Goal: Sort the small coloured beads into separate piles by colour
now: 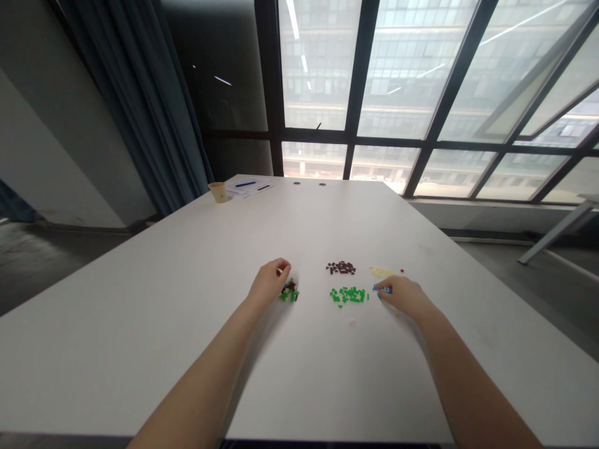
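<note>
Right hand (405,294), right of centre: thumb and fingertips drawn in close over the blue pieces (375,287). Whether a piece is clamped between them, cannot tell; they are too small at this distance.

Left hand (271,279), near centre: thumb and forefinger curled toward each other at the upper left edge of the mixed heap (289,291). Cannot tell whether the tips meet, or whether they hold anything.

Outward from the fingers: green pieces (350,295) spread between the two hands; dark brown pieces (344,268) just above them in the frame; pale yellow pieces (382,272) right of the brown, above the blue. Single red piece (402,270) beside the yellow, just above the right hand. A few pale pink pieces (352,322) lie lower, below the green.

Step in hand (judgement): colour sorting, with the right hand at the blue group and the mixed heap not yet broken up. The next move calls for a fine pinch on one small piece at the heap and a release that leaves neighbouring groups undisturbed; blue and green lie near enough to mingle.

Farther out: white table (187,349); paper cup (218,193), papers (237,192) and blue pen (246,184) at its far edge, upper left of centre.
</note>
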`<state>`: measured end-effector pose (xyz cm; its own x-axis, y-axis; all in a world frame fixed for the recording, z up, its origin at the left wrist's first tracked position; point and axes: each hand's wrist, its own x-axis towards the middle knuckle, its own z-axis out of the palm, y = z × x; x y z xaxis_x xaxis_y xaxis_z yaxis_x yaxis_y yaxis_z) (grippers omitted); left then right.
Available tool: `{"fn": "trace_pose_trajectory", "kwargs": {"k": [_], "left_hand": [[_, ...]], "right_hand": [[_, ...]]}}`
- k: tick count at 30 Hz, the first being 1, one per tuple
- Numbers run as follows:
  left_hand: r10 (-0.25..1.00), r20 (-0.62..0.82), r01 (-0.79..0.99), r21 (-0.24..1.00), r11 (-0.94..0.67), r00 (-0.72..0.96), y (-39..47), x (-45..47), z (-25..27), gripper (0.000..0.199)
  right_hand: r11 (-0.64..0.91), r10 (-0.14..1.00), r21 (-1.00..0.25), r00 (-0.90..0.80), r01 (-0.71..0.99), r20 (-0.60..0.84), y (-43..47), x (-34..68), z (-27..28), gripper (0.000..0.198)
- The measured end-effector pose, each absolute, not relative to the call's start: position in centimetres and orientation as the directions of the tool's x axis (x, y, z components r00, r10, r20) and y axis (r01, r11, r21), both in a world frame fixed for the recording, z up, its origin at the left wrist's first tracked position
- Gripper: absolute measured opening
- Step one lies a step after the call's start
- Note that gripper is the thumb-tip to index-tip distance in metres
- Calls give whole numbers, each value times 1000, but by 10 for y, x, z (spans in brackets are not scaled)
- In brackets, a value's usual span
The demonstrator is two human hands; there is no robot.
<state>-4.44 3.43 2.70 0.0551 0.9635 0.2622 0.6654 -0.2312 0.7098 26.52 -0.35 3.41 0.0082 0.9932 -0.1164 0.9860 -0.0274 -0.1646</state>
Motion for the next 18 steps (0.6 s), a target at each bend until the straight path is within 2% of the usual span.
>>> {"fn": "trace_pose_trajectory", "kwargs": {"k": [11, 18], "left_hand": [[963, 265, 663, 711, -236, 58, 35, -44, 27, 18], [963, 262, 671, 702, -238, 68, 36, -45, 23, 20]], "right_hand": [[-16, 978, -118, -9, 993, -208, -5, 266, 32, 29], [-19, 984, -162, -10, 987, -176, -4, 267, 36, 26]]}}
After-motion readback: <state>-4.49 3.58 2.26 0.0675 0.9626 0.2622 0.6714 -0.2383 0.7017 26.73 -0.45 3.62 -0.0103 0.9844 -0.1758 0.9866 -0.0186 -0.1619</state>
